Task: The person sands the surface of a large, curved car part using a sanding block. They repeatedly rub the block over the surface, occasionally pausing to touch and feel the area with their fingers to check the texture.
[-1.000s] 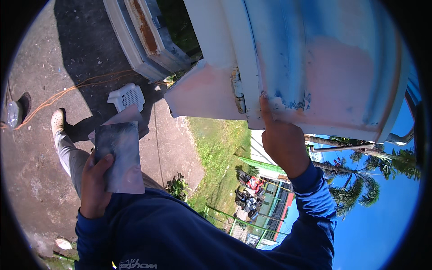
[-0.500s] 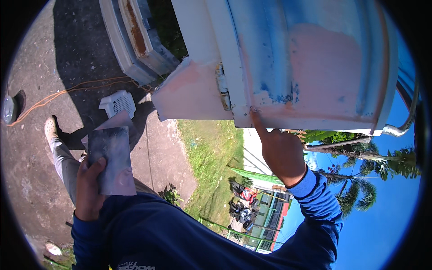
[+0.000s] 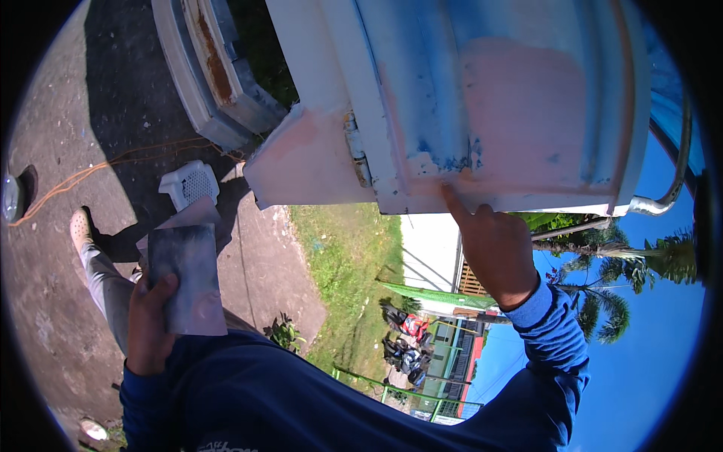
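My left hand [image 3: 153, 320] grips a flat grey rectangular plate [image 3: 184, 264], thumb on top. A pinkish smear lies on the plate's lower part. Behind it a second, pinkish flat sheet [image 3: 197, 212] sticks out; how it is held is hidden. My right hand [image 3: 495, 245] is raised to a vehicle door panel [image 3: 422, 90], with its index finger stretched out and its tip touching the panel near the lower edge. The other fingers are curled, and nothing shows in them. Faded blue and white paint covers the panel, with a large pink patch [image 3: 523, 113] and chipped dark-blue spots.
A hinge [image 3: 356, 148] joins the door to a neighbouring body panel [image 3: 305, 166]. A white perforated plastic stool [image 3: 192, 184] and an orange cord [image 3: 83, 177] are on the concrete. Parked motorcycles [image 3: 407, 343] stand beyond the grass [image 3: 335, 252]. A curved metal tube [image 3: 674, 192] is at the right.
My right fingertip has slid a little to the right along the panel's lower edge. The view has shifted slightly, and my left hand still holds the plate.
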A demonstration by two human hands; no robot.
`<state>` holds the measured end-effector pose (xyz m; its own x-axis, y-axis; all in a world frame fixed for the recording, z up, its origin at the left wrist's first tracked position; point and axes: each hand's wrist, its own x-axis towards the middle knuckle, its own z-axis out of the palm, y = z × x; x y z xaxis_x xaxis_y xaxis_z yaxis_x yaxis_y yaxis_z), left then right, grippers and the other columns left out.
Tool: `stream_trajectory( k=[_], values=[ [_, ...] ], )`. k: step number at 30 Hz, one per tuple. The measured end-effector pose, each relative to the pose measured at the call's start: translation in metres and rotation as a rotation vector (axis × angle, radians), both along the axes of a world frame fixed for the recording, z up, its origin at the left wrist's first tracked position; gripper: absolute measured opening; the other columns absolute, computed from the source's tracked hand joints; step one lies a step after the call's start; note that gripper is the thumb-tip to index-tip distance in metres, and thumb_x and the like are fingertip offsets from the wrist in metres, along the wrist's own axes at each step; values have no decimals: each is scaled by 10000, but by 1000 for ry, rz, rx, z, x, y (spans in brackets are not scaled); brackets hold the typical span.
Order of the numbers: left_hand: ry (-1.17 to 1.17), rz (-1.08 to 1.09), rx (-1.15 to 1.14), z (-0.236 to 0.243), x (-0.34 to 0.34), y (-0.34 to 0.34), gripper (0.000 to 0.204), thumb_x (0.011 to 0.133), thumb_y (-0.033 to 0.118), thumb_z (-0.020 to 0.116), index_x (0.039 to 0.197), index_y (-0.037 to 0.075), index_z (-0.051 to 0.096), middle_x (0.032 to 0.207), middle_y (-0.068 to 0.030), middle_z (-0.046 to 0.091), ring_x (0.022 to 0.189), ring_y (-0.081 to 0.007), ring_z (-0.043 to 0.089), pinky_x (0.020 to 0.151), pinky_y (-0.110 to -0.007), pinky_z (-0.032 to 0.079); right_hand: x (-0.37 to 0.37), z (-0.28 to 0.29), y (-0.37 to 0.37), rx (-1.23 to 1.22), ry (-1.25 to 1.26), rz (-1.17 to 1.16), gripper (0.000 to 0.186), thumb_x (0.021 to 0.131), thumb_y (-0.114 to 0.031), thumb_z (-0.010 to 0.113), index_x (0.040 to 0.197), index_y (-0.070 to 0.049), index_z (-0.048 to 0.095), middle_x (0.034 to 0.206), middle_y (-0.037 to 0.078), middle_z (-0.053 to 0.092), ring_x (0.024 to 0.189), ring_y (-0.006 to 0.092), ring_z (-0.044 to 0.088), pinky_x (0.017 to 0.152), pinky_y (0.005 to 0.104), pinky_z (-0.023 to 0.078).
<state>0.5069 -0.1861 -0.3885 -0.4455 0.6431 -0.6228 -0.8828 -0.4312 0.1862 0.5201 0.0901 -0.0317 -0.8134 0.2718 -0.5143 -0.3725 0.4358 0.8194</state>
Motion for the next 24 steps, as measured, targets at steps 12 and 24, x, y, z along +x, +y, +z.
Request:
stream_trajectory(
  k=[12,24],
  values=[
    [90,-17,-57,11,-16,-6,376,938,105,598,1274,-46,521,1099,-126,649,938,-201,674,837,-324,562,22,-1,7,-493,409,-477,634,869,-89,562,1490,-68,436,555,149,577,509,328,613,536,461,505],
    [79,-46,-47,13,-18,2,427,931,120,628,1309,-33,500,1129,-123,644,972,-201,665,866,-325,552,-2,5,12,-92,182,-196,538,859,-71,581,1394,-110,553,521,85,555,484,221,606,492,371,490]
  ],
)
